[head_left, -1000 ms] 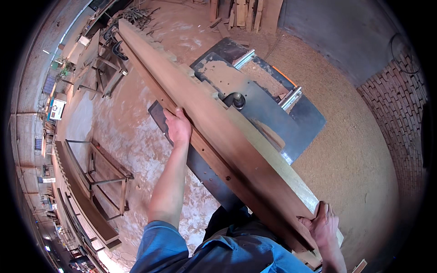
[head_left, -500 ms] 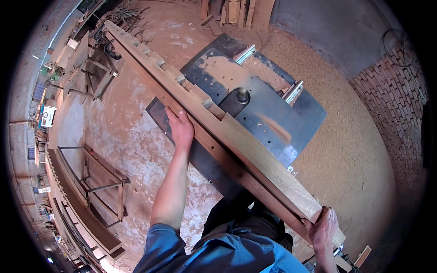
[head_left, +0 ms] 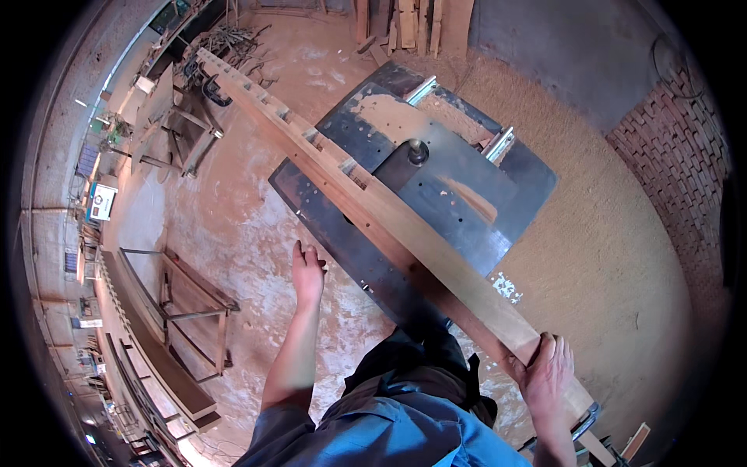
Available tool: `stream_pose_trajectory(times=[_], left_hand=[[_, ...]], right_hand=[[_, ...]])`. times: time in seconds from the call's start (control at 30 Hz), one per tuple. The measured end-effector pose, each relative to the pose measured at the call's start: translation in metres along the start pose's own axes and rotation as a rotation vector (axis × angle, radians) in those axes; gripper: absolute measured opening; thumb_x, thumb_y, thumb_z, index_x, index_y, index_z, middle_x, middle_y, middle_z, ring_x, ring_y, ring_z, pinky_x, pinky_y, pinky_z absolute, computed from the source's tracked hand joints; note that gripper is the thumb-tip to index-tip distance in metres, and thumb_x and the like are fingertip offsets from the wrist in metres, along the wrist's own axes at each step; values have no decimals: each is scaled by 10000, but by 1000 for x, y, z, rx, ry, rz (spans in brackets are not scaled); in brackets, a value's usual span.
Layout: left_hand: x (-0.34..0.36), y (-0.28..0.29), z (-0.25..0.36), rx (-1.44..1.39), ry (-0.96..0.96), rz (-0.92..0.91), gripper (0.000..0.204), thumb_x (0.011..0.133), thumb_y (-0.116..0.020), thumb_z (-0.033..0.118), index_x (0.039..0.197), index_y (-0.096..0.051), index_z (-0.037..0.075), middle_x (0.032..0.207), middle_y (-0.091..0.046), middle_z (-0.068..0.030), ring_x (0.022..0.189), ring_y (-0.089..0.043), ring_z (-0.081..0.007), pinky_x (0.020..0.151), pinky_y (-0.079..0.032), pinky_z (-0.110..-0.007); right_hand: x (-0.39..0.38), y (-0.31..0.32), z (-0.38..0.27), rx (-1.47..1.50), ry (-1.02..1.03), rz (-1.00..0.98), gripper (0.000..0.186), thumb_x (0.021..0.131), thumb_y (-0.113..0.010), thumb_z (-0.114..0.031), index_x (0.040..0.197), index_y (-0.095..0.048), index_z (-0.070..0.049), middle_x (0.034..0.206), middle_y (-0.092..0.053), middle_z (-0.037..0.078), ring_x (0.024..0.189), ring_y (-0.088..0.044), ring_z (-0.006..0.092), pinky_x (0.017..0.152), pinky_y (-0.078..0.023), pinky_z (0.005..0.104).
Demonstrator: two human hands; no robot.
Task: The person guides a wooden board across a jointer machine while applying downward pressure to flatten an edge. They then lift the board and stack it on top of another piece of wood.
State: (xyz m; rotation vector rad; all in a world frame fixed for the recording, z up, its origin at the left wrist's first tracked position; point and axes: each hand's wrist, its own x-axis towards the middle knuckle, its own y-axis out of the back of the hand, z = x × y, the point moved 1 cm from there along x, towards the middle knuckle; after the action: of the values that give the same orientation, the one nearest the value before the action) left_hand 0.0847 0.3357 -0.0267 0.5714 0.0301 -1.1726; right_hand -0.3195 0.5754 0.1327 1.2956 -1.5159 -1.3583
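A long wooden beam (head_left: 436,245) with square notches along its far edge lies diagonally across a dark metal machine table (head_left: 467,198). Behind the beam, a round spindle (head_left: 417,152) stands up from the table. My right hand (head_left: 547,373) grips the beam's near end, its fingers curled over the top face. Away from the wood, my left hand (head_left: 309,276) hangs open over the floor beside the table's left edge, holding nothing. A clamp (head_left: 585,420) sits at the near end, beyond my right hand; another dark clamp (head_left: 215,91) is near the far end.
Wooden trestles (head_left: 191,136) stand at far left, with a frame (head_left: 194,315) nearer. A long notched board (head_left: 159,350) lies along the left. Metal rails (head_left: 499,145) cross the machine's far side. Sawdust (head_left: 591,233) covers the floor at right, by a brick stack (head_left: 669,140).
My left hand has let go of the beam and drawn back toward me. My right hand keeps its grip. The dark gap along the beam's near side no longer shows.
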Motion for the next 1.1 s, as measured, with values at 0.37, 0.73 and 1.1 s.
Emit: stream_pose_trajectory(times=[0.37,0.73,1.1], left_hand=[[-18,37,15,242,-43,-137,452,996,-530,178,1401,-472,-15,1043,-614,-89,801,-659,-164,667,-546,-316],[83,115,-53,337,-104,-324,427,974,-539,176,1350,-530,-26,849,-687,-105,714,-644,-157,674,-514,-303],[109,160,-90,311,-54,-357,416,979,-548,189,1339,-540,-20,878,-707,-112,702,-642,-133,642,-510,-285]], right_hand=[[-4,-1,-11,30,-79,10,793,738,-773,-392,1293,-472,87,966,-536,208,925,-532,376,835,-428,452],[16,3,-56,-91,-240,16,756,684,-812,-368,1239,-483,26,1108,-549,213,1063,-518,401,933,-415,465],[70,-22,-125,-214,-112,192,911,705,-782,-537,1343,-454,25,1196,-545,202,1111,-534,371,941,-425,458]])
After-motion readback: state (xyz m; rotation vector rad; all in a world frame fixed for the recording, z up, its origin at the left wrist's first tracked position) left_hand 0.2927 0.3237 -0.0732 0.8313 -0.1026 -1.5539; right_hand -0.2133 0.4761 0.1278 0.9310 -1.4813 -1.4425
